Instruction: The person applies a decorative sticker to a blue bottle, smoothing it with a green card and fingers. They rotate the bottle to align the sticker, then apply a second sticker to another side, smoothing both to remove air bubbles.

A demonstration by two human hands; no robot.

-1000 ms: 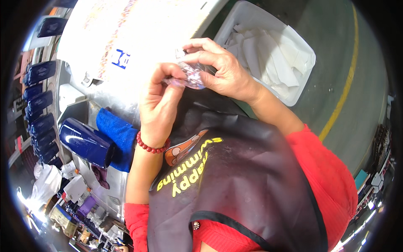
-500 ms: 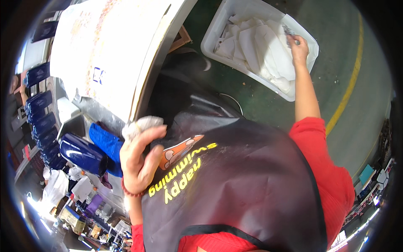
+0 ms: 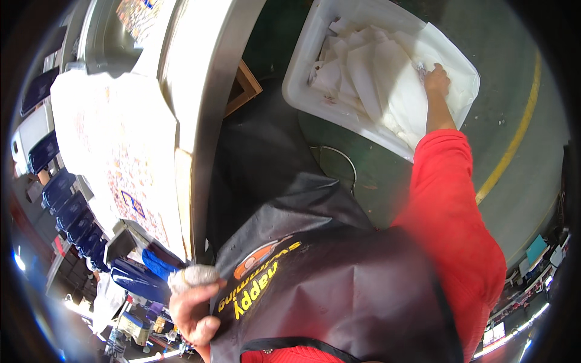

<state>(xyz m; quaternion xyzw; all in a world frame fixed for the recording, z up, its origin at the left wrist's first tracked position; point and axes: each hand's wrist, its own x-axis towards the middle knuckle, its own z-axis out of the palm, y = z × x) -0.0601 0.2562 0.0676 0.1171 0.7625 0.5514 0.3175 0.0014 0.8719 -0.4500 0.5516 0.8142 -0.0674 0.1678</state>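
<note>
White sheets point(image 3: 363, 63), hands point(image 3: 437, 83) point(image 3: 192, 311) apart, crumpled item point(image 3: 422, 72) indistinct

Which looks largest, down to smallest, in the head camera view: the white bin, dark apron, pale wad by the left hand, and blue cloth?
1. Dark apron
2. White bin
3. Pale wad and blue cloth: too alike to rank

At one o'clock, the plastic tub point(image 3: 301, 71) and its paper sheets point(image 3: 369, 78) are white. At five, the apron point(image 3: 357, 278) is black with yellow lettering point(image 3: 257, 295) and orange print point(image 3: 246, 267); at four, the sleeve point(image 3: 463, 254) is red. At nine, the white printed sheet point(image 3: 115, 145) has multicoloured speckles point(image 3: 142, 181).
</note>
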